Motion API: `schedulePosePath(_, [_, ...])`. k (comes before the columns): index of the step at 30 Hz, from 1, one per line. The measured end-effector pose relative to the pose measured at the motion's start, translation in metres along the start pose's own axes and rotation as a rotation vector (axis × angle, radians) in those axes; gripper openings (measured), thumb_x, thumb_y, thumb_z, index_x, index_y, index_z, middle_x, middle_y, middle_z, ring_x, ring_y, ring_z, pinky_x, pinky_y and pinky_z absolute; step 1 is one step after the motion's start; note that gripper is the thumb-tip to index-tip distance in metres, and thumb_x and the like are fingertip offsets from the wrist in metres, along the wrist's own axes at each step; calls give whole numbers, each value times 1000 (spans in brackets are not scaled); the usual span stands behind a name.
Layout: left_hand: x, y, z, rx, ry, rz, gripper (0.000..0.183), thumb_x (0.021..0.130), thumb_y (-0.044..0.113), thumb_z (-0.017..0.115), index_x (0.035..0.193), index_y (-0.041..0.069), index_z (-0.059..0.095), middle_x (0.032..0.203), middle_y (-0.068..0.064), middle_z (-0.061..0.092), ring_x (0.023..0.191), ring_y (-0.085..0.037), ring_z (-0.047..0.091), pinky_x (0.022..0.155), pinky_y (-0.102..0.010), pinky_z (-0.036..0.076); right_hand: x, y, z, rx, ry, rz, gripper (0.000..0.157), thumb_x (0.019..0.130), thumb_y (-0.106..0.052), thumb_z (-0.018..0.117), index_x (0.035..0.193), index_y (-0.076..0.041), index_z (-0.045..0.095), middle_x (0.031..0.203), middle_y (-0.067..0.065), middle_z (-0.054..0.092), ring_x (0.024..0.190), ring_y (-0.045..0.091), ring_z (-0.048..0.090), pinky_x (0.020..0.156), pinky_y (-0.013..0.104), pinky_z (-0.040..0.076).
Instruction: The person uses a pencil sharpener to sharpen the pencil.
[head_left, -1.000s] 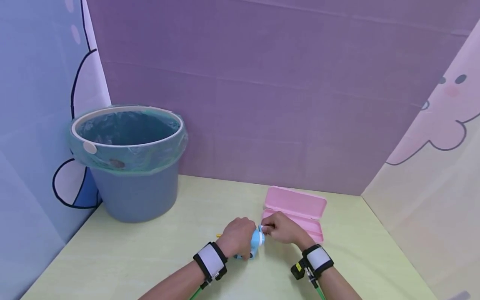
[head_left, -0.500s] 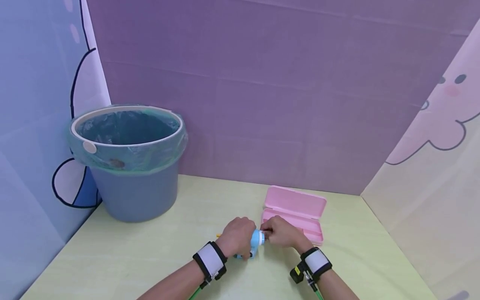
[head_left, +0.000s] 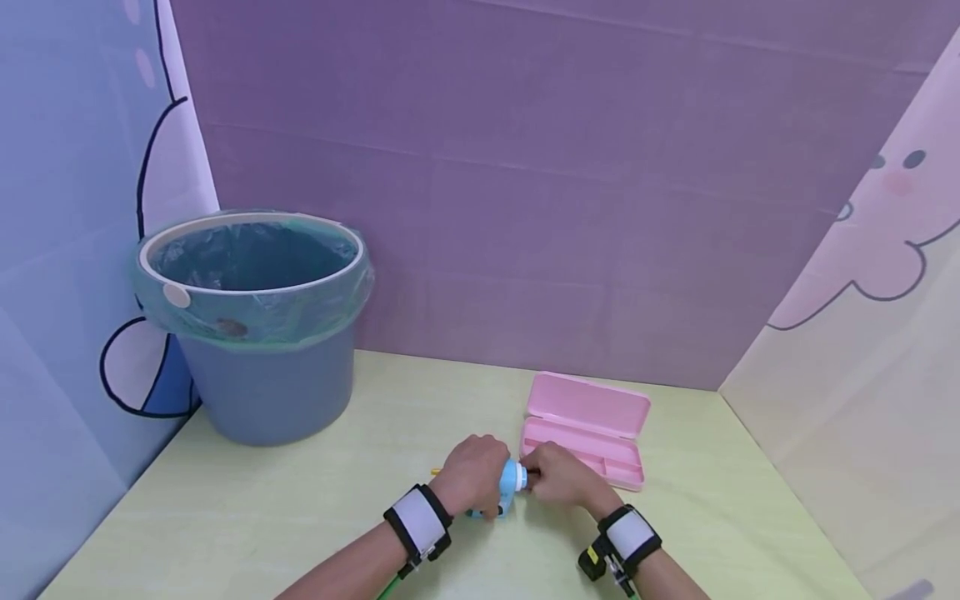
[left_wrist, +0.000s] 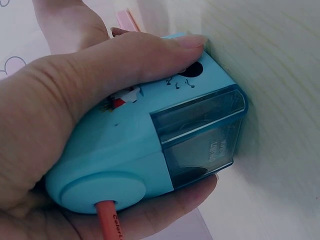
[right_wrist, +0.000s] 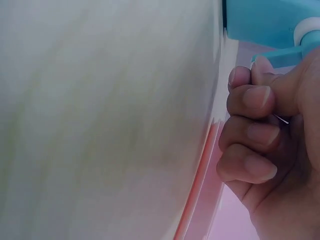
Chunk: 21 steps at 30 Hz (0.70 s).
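Note:
My left hand point(head_left: 474, 475) grips a light-blue crank pencil sharpener point(head_left: 507, 481) on the table, thumb along one side and fingers round the other. In the left wrist view its clear shavings drawer point(left_wrist: 202, 135) faces the camera. An orange-red pencil point(left_wrist: 107, 220) printed with lettering sticks out of the round front hole. On the crank side, my right hand point(head_left: 558, 473) has its fingers curled, thumb and forefinger pinching the end of the blue crank arm point(right_wrist: 280, 57). The handle itself is hidden by those fingers.
Just behind the right hand lies an open pink pencil case point(head_left: 588, 405), its lid tipped back. A large blue bucket point(head_left: 273, 387) lined with a green plastic bag stands at the back left. A purple backdrop point(head_left: 480, 208) rises behind the pale table point(head_left: 225, 517).
My right hand has swung the crank round from pointing up, coming slightly lower beside the sharpener. The left hand keeps its grip, with the sharpener in the same place.

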<state>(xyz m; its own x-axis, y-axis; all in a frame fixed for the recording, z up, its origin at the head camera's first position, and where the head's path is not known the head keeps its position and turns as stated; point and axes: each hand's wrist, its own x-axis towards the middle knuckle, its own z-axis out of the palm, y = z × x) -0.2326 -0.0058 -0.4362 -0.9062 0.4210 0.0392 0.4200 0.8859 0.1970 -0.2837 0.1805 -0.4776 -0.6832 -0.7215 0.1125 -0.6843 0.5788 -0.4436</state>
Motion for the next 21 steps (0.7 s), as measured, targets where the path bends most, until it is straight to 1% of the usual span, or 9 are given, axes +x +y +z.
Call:
schedulePosePath(5, [0, 1, -1, 2, -8, -3, 48, 51, 27, 96, 81, 12, 62, 69, 4, 53, 63, -13, 48, 60, -26, 44, -5, -5, 2, -9, -20, 50, 30, 74, 1, 63, 57, -18, 46, 54, -12, 28, 48, 1, 28, 47, 18, 23])
schedulePosePath(8, [0, 1, -3, 7, -4, 0, 48, 51, 28, 96, 81, 11, 62, 68, 4, 53, 63, -14, 48, 59, -26, 44, -6, -9, 1, -9, -37, 67, 33, 75, 0, 65, 56, -18, 45, 54, -13, 29, 49, 1, 29, 47, 18, 24])
schedulePosePath(13, [-1, 1, -5, 5, -5, -13, 49, 50, 28, 97, 82, 11, 62, 69, 4, 53, 63, -14, 48, 59, -26, 44, -8, -15, -1, 20, -93, 55, 35, 78, -1, 67, 56, -18, 45, 54, -13, 32, 50, 0, 29, 47, 18, 24])
schedulePosePath(15, [-1, 1, -5, 0, -7, -20, 49, 51, 27, 97, 82, 11, 62, 69, 4, 53, 63, -14, 48, 59, -26, 44, -10, -16, -1, 26, -94, 43, 34, 78, -1, 66, 56, -17, 46, 54, -13, 32, 50, 0, 29, 47, 18, 24])
schedulePosePath(21, [-3, 2, -4, 2, 10, -5, 48, 50, 27, 96, 78, 12, 61, 66, 5, 52, 61, -13, 47, 57, -26, 42, -16, -17, 2, 50, -100, 15, 32, 80, 0, 64, 57, -18, 53, 53, -17, 33, 51, -2, 30, 48, 16, 24])
